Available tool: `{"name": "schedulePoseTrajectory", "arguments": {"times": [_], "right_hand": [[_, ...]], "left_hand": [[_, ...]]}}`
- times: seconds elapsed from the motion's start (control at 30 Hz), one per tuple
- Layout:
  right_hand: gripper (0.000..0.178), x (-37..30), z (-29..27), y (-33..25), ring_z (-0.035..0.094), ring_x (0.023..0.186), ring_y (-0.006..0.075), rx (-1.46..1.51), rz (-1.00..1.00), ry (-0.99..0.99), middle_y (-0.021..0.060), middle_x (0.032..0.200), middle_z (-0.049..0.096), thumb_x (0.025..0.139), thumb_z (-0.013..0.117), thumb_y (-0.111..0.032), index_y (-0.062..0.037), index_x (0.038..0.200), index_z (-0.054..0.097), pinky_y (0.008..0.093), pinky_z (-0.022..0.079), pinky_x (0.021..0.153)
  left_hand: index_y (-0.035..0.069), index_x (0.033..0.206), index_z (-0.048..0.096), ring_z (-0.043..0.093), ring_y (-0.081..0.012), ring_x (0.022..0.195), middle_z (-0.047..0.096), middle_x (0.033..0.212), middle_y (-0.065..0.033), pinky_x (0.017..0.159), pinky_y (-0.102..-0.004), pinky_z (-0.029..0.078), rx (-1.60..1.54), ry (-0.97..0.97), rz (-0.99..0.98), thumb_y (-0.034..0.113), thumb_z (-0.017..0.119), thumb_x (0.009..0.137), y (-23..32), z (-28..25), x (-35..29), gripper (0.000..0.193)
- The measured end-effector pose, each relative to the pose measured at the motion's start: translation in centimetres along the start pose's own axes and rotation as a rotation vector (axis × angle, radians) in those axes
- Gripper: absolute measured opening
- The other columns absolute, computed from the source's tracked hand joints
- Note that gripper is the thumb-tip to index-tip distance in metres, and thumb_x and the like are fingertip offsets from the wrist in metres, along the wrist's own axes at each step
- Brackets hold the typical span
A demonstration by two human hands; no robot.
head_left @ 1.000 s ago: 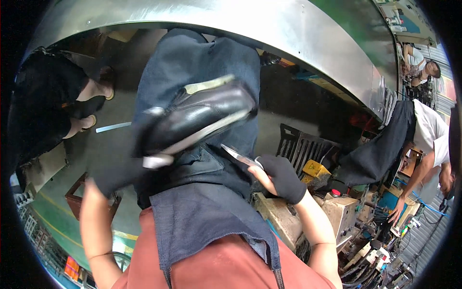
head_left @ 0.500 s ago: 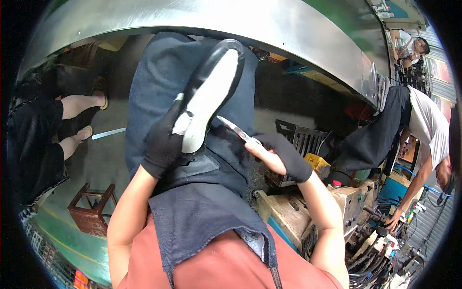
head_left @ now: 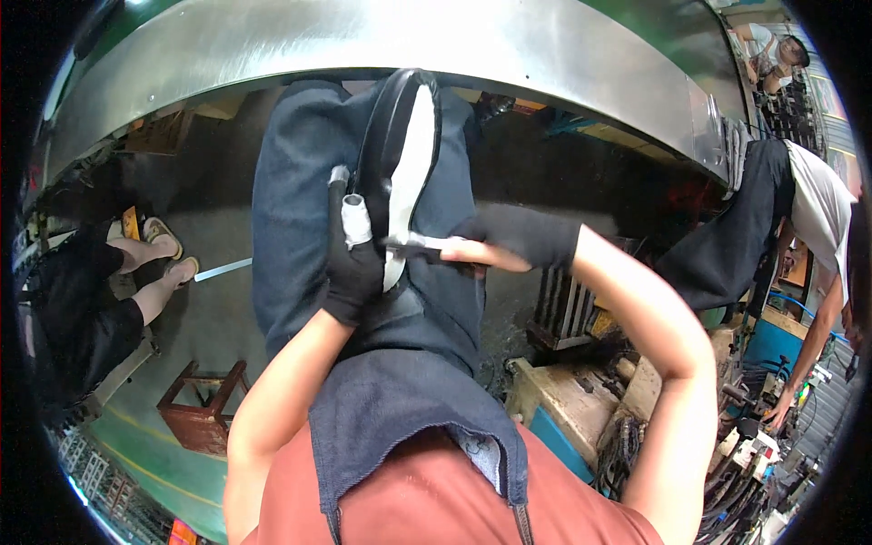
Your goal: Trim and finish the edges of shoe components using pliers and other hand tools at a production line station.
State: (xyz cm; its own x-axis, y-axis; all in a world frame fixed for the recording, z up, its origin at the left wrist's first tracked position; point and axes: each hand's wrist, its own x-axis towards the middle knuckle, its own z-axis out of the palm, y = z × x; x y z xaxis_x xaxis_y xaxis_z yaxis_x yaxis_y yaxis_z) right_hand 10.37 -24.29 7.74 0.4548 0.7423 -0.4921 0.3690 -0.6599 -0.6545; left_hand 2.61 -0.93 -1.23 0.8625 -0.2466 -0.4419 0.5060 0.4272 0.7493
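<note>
A black shoe upper [head_left: 377, 150] with a white underside [head_left: 420, 150] lies along my lap, its toe end pointing away from me toward the metal bench. My left hand [head_left: 352, 263], in a black fingerless glove with white tape round its fingertips, grips the shoe from the left near its close end. From the right, my gloved right hand [head_left: 518, 241] holds a narrow silver metal hand tool [head_left: 422, 242]. The tool's tip meets the shoe's near end beside my left fingers. Its exact kind is blurred, and the handle is mostly hidden in my palm.
A shiny metal bench [head_left: 454, 36] curves across the front of my knees. At left are a wooden stool [head_left: 207, 409] and a person's legs [head_left: 154, 291]. Machinery with cables [head_left: 627, 436] stands right, where another person [head_left: 817, 200] bends over.
The tool has come left from beside the shoe onto its near end, with my right hand and elbow swinging over. The shoe has turned more upright and onto its side; my left fingers have shifted.
</note>
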Motion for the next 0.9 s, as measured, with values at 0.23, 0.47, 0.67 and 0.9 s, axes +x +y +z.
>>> {"name": "schedulePoseTrajectory", "arguments": {"times": [0.23,0.47,0.67,0.9], "right_hand": [[0.045,0.1,-4.1,-6.9,0.068,0.070,0.0312,-0.467,0.109,-0.121,0.0148,0.075,0.068,0.091,0.058,-0.045,-0.0034,0.077,0.068,0.0410,0.053,0.063],[0.043,2.3,2.9,-5.0,0.066,0.074,0.0401,-0.153,-0.300,0.224,0.0209,0.080,0.066,0.092,0.057,-0.042,-0.0014,0.086,0.066,0.0451,0.053,0.067],[0.044,-1.0,1.9,-1.9,0.064,0.068,0.0209,0.328,0.187,0.244,0.0117,0.074,0.064,0.098,0.053,-0.043,-0.0010,0.095,0.067,0.0353,0.046,0.062],[0.050,-0.3,2.2,-4.7,0.065,0.071,0.0174,0.946,0.250,0.152,0.0101,0.087,0.068,0.097,0.050,-0.051,-0.0037,0.093,0.067,0.0320,0.051,0.063]], "left_hand": [[-0.005,0.146,0.025,0.059,-0.0386,0.116,0.052,0.132,-0.0273,0.097,-0.0419,0.047,1.052,0.337,0.818,0.029,0.069,0.089,-0.4,-1.6,1.3,0.080],[-0.001,0.142,0.037,0.053,-0.0188,0.118,0.056,0.129,-0.0123,0.100,-0.0328,0.042,0.094,-0.123,0.097,0.044,0.046,0.101,3.7,-4.4,1.3,0.061],[-0.002,0.128,0.054,0.061,-0.0229,0.108,0.064,0.117,-0.0132,0.099,-0.0359,0.046,-0.125,-0.064,-0.079,0.056,0.033,0.101,6.1,-1.0,3.0,0.067],[-0.001,0.132,0.053,0.063,-0.0233,0.104,0.063,0.121,-0.0127,0.093,-0.0355,0.050,-0.202,-0.100,-0.215,0.059,0.036,0.099,5.9,0.6,2.5,0.070]]}}
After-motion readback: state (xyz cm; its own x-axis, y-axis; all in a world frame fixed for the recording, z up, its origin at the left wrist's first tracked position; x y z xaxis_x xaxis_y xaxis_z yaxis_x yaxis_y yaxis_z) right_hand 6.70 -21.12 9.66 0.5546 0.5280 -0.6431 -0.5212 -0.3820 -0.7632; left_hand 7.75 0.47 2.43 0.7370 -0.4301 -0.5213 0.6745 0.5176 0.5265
